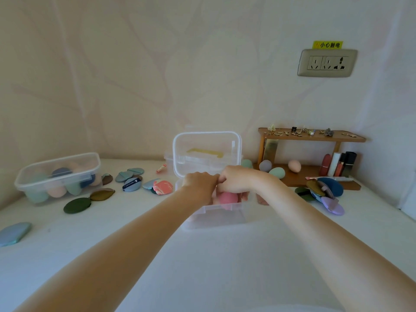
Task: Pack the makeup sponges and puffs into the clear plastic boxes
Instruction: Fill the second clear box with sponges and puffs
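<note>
Both hands meet over the open clear box (213,212) in the middle of the white counter (225,266). The left hand (199,184) and right hand (238,179) are curled, but whether either grip holds anything I cannot tell. A pink sponge (227,197) sits inside beneath them.

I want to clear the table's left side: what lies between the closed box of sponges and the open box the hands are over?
In the head view, flat puffs: grey-blue wedges, a navy labelled puff and a pink patterned puff, between the closed box and the open box.
</note>
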Demonstrator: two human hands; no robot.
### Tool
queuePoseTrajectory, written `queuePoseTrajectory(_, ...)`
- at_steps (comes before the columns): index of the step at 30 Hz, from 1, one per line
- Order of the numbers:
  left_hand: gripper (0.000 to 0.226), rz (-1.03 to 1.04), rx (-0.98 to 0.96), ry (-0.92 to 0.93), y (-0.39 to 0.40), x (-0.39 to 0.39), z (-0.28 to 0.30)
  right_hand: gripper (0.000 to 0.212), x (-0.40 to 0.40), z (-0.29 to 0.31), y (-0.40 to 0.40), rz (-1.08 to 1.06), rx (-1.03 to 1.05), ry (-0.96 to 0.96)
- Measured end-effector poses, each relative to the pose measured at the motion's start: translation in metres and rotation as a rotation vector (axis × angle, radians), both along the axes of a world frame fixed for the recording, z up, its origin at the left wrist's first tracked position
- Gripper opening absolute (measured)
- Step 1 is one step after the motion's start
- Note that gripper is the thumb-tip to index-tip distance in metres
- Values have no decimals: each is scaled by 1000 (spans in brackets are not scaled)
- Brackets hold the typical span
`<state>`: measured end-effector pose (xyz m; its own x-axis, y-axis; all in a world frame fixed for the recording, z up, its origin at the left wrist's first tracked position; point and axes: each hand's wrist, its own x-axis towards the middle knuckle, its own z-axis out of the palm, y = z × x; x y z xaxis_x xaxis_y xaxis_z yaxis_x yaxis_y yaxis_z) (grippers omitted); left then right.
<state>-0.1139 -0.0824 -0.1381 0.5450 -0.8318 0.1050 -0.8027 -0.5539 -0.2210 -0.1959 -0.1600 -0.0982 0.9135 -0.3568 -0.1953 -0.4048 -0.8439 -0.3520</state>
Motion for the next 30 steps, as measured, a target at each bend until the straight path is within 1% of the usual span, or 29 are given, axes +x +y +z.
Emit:
queuePoseTrajectory(2,42,-22,-15,32,3,2,-1,15,3,-4,1,-9,6,51)
queuePoseTrajectory(4,41,-51,-11,80,8,2,1,11,5,-10,1,-31,9,46)
queuePoseTrajectory(7,38,-108,-80,206,18,3,6,17,5,-14,1,-59,44,16)
queuePoseTrajectory(9,39,-141,-137,261,27,3,11,22,8,-16,1,-79,51,13)
queuePoseTrajectory(12,35,-155,-181,278,44,6,19,17,12,-16,0,-100,47,40)
queuePoseTrajectory(15,29,-118,-161,311,61,12,22,19,15,-11,-1,-102,61,51)
queuePoseTrajectory(18,30,-64,-119,369,67,20,21,22,17,-4,-5,-146,114,-5)
queuePoseTrajectory(22,33,-60,-84,360,62,22,19,20,23,-5,2,-187,198,-63)
queuePoseTrajectory(24,33,-58,-97,373,61,20,20,25,30,-12,7,-180,257,-42)
queuePoseTrajectory(26,32,-50,-104,377,64,17,21,37,37,-20,8,-155,301,-14)
queuePoseTrajectory(28,37,-51,-117,396,67,15,22,48,39,-23,8,-139,396,-4)
queuePoseTrajectory(30,42,-64,-124,412,68,13,23,53,38,-21,7,-116,483,-13)
